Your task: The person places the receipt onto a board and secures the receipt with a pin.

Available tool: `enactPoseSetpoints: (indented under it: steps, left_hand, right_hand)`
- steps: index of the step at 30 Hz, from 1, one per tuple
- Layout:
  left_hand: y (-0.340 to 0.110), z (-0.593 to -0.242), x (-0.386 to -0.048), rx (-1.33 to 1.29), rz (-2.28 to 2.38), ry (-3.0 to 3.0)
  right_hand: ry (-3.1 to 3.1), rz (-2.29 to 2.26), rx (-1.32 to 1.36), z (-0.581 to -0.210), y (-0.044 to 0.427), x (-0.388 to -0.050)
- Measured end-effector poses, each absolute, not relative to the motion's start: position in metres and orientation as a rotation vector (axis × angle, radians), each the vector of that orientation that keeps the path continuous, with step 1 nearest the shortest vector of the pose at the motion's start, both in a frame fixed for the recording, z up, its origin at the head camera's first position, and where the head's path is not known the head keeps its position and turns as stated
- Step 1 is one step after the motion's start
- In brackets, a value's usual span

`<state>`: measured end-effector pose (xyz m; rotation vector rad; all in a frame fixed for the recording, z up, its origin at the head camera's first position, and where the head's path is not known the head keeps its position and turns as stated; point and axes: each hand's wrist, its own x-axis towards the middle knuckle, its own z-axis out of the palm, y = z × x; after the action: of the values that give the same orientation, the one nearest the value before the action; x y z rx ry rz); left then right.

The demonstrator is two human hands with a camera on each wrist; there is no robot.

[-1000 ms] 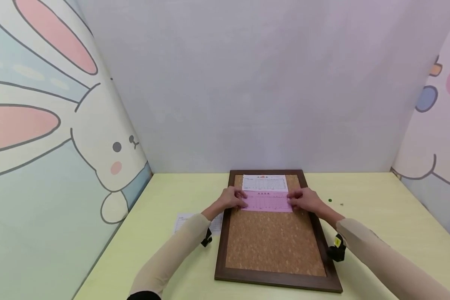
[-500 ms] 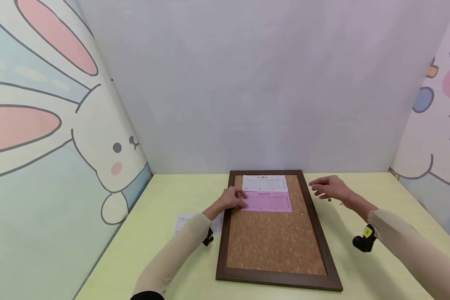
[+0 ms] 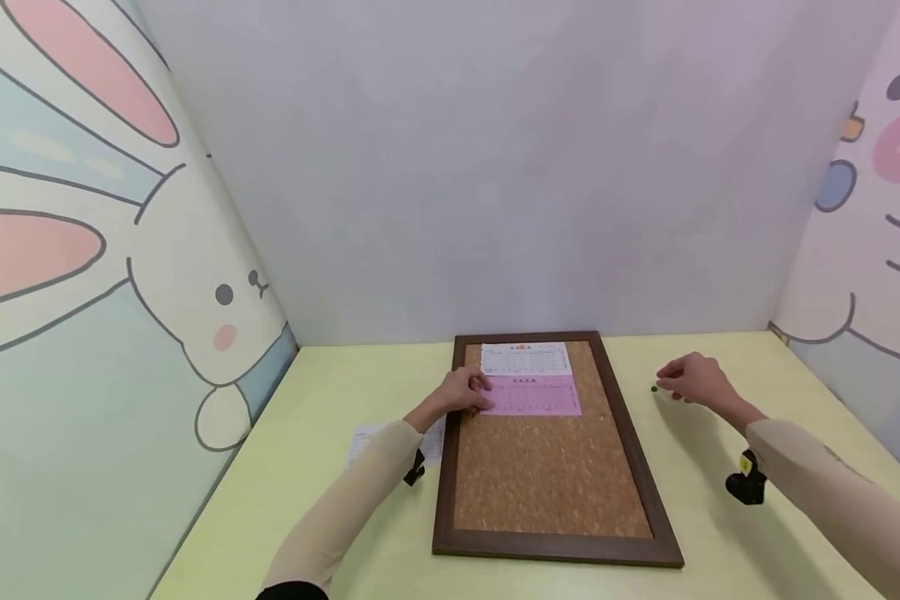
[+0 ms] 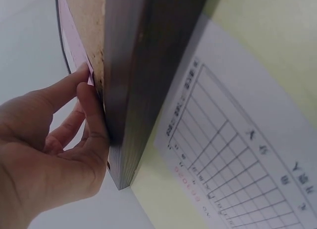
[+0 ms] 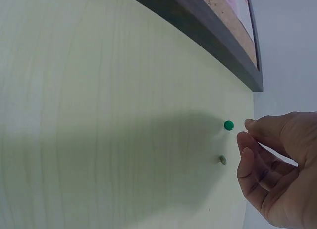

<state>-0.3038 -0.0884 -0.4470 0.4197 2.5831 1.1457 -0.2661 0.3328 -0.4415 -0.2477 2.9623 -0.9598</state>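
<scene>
A cork board in a dark wooden frame lies on the table, with a white printed form near its top and a pink printed form just below. My left hand pinches the left edge of the pink form between thumb and finger, as the left wrist view shows. Right of the board, my right hand hovers with bent fingers, thumb and forefinger a little apart and nothing visible between them. Close to those fingertips sits a green thumbtack. A second, dull-coloured tack lies beside it.
Another white printed form lies on the table left of the board, partly behind the left forearm in the head view. The board's raised frame stands between the forms and the tacks. A grey wall closes off the back.
My right hand has let go of the pink form's right edge and moved right, off the board to the green tack. My left hand stays on the pink form. The head view has shifted slightly.
</scene>
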Motion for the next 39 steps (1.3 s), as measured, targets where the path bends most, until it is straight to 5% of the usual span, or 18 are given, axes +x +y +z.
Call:
enactPoseSetpoints:
  steps: [23,39]
  left_hand:
    - [-0.088,-0.442,-0.308,0.424,1.128,2.543]
    - [-0.088,-0.439,-0.315,0.359,1.136,2.445]
  right_hand:
    - [3.022,-0.811,-0.271,-0.454,0.316,-0.276]
    - [2.898,-1.217,-0.349,-0.451,0.235,-0.3]
